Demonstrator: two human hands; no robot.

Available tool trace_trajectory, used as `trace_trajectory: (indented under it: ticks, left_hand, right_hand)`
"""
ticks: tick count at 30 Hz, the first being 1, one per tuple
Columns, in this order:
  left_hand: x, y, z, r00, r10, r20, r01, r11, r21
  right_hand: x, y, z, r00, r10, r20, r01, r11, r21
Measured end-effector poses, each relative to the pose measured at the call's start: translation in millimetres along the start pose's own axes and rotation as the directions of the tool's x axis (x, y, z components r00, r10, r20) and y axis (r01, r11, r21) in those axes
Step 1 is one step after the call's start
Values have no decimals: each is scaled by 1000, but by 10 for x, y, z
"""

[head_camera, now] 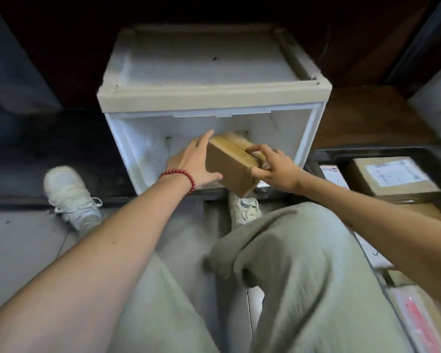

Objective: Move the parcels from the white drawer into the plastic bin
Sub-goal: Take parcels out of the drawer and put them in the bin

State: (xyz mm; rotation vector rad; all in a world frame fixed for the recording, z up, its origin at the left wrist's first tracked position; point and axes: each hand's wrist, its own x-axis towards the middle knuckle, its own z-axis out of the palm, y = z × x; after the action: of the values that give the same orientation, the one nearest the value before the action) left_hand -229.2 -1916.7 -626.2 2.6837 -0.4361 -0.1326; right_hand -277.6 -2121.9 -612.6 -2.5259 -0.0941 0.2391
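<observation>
As the right hand (278,171) pinches it, the cardboard parcel (227,165) tilts.

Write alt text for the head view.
A person's left hand presses and right hand pinches a brown cardboard parcel at the front of a white plastic drawer. A dark plastic bin holding labelled parcels sits to its right.

Both arms outstretched, left hand (194,163) flat, right hand (275,169) with fingers (259,149) curled
</observation>
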Motion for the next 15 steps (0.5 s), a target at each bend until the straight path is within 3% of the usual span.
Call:
trace_trajectory:
  ticks: [3,6,12,15]
  left_hand:
    - [-364,148,-224,999,24,-28,-23,998,63]
    - [-632,192,-405,997,54,-57,-54,998,15]
    - [-764,144,-599,999,36,29,-25,945,-327]
    - [-833,107,-676,1000,26,4,-20,852,-523]
  right_hand:
    - [-333,-272,-238,996,-81,41,81,997,13]
    - [-553,-427,-375,995,-100,-4,100,993,67]
    - [-829,-487,-239,961,23,-274,82,927,365]
    - [-770,-428,-290,934,147,-325,38,865,500]
